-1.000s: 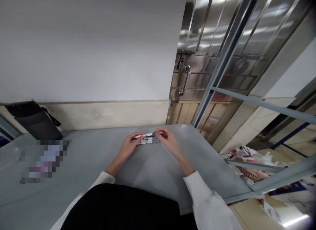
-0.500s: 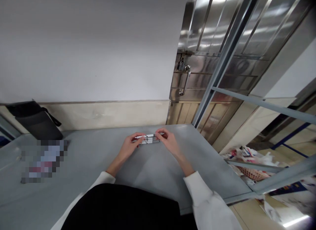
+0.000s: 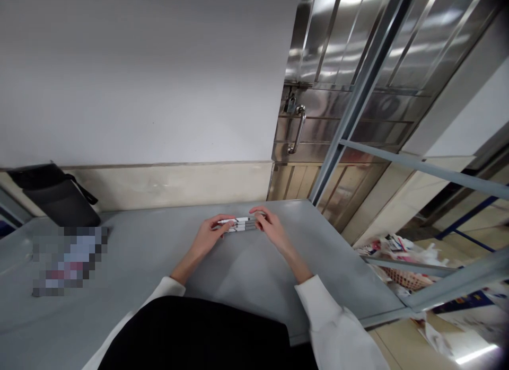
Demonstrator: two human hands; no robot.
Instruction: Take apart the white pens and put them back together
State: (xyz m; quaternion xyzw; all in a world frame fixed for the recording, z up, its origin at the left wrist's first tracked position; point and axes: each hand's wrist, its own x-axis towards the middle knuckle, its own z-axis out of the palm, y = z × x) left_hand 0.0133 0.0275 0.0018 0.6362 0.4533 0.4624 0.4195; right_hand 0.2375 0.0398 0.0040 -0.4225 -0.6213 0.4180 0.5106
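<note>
A black garment (image 3: 191,333) is filling the bottom centre of the frame, with white sleeves (image 3: 320,301) ending in cuffs at either side. Beyond it, a gray tabletop (image 3: 242,277) is spreading across the lower half. On its left side, an object masked by pixelation (image 3: 75,258) is lying flat, too obscured to identify.

Just below the middle of the frame, a few slim white-and-gray pens (image 3: 240,220) are lying side by side between the 2 hands; their exact count is too small to tell. The left hand (image 3: 207,235) is pinching their left ends between thumb and fingers, nearly closed. The right hand (image 3: 272,228) is curling half open at their right ends, its index finger arching above the thumb; whether it is gripping them, I cannot tell.

At the left edge, a black pouch (image 3: 59,195) with a strap is leaning against the wall (image 3: 159,84). A metal post (image 3: 358,99) is slanting up the right side, and a basket (image 3: 409,279) heaped with clutter is sitting at lower right. Behind the post, a steel door (image 3: 322,46) is showing a handle (image 3: 303,127) and a padlock (image 3: 291,103).
</note>
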